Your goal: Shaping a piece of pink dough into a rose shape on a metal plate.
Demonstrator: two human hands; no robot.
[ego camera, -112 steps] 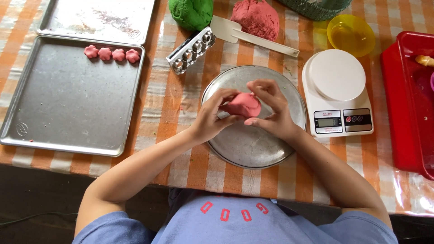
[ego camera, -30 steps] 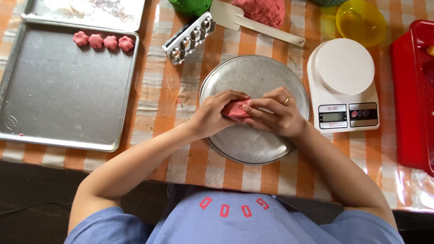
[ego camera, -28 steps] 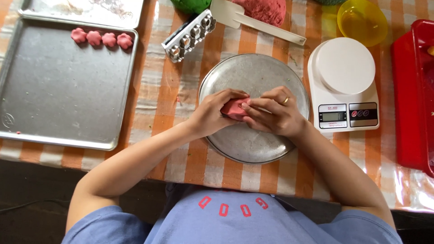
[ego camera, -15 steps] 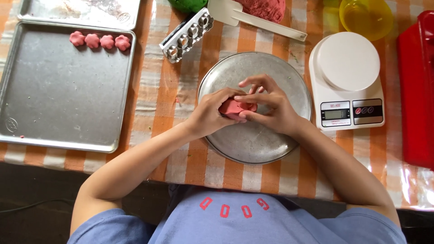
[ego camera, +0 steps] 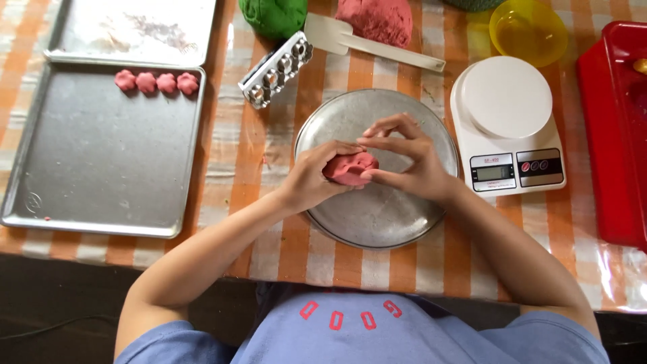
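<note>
Pink dough lump [ego camera: 350,168] at frame centre, held just above round metal pan [ego camera: 404,216]. Left hand [ego camera: 311,176] cupping it from lower left, fingers closed on it. Right hand [ego camera: 408,158] pinching from right, thumb & fingertips on top edge. Long axis approx. left-right. Both hands in contact, equally near.

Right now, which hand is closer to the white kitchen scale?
Right. The right hand is over the round metal pan, just beside the white kitchen scale. The left hand cups the pink dough on the pan's far side, farther from the scale.
</note>
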